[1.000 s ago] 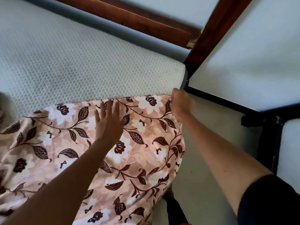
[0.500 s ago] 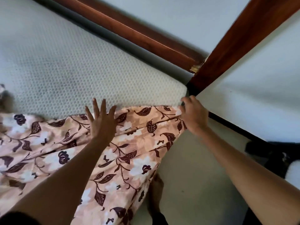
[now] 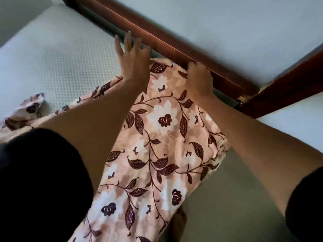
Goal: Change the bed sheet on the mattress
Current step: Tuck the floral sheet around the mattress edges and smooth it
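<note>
Two hands, one sheet, one mattress. L hand (image 3: 133,58) lies on the floral sheet (image 3: 166,137) at its top edge, fingers straight & spread, tips reaching the long rail (image 3: 166,39). R hand (image 3: 199,79), fingers curled, grips the same edge just beside that rail (fingertips hidden). Sheet covers the right part of the bare white mattress (image 3: 52,58) and drapes over its side toward the floor (image 3: 227,198); one bunched fold (image 3: 26,110) lies at left. Two wooden rails meet at upper right, the long rail and a side rail (image 3: 288,84). Two black sleeves, L sleeve (image 3: 35,180) & R sleeve (image 3: 307,206).
</note>
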The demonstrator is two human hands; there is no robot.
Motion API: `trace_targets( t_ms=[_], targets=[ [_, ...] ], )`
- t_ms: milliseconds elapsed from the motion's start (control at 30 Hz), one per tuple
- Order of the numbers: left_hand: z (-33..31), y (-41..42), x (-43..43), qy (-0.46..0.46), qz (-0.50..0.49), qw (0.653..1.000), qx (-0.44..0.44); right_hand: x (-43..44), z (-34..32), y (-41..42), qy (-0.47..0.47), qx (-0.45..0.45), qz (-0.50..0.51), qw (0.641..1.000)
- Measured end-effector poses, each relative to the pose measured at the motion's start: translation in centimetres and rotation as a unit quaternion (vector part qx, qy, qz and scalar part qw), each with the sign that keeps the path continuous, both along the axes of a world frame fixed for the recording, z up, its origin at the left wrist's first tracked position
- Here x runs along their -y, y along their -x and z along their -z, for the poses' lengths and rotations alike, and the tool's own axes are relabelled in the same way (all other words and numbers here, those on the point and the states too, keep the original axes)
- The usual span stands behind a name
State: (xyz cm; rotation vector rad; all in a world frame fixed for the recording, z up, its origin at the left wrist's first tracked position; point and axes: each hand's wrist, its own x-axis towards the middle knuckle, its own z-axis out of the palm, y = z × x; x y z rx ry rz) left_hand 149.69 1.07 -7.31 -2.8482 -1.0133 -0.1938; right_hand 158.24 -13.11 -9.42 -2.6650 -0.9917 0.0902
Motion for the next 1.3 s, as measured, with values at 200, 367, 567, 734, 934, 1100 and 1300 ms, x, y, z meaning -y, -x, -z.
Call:
trace_targets(
  t_ms=[200, 367, 567, 734, 934, 1100, 1300],
  targets=[
    [3.6, 7.0, -1.7, 0.109, -0.021, 0.988, -0.103, -0.6, 2.6, 5.1, 0.012, -0.031, -0.023, 0.999],
    [5.9, 18.0, -6.8, 0.092, -0.127, 0.981, -0.114, -1.5, 6.3, 10.2, 0.101, -0.077, -0.064, 0.990],
    [6.1, 26.6, -12.3, 0.112, -0.281, 0.945, -0.121, -2.1, 8.0, 10.8, 0.191, -0.156, -0.037, 0.969],
    [6.6, 31.4, -15.3, 0.174, -0.383, 0.893, -0.161, -4.3, 8.9, 11.3, 0.265, -0.099, -0.013, 0.959],
    [8.6, 34.8, -17.9, 0.193, -0.357, 0.912, -0.060, -10.7, 6.8, 15.7, 0.171, 0.013, -0.045, 0.984],
    [7.2, 33.7, -20.4, 0.165, -0.288, 0.938, -0.100, -19.6, 6.3, 19.7, 0.050, -0.036, -0.210, 0.976],
    [-0.3, 24.5, -28.2, 0.175, -0.331, 0.916, 0.140, -26.8, 4.2, 15.2, 0.135, -0.073, -0.179, 0.972]
  ],
)
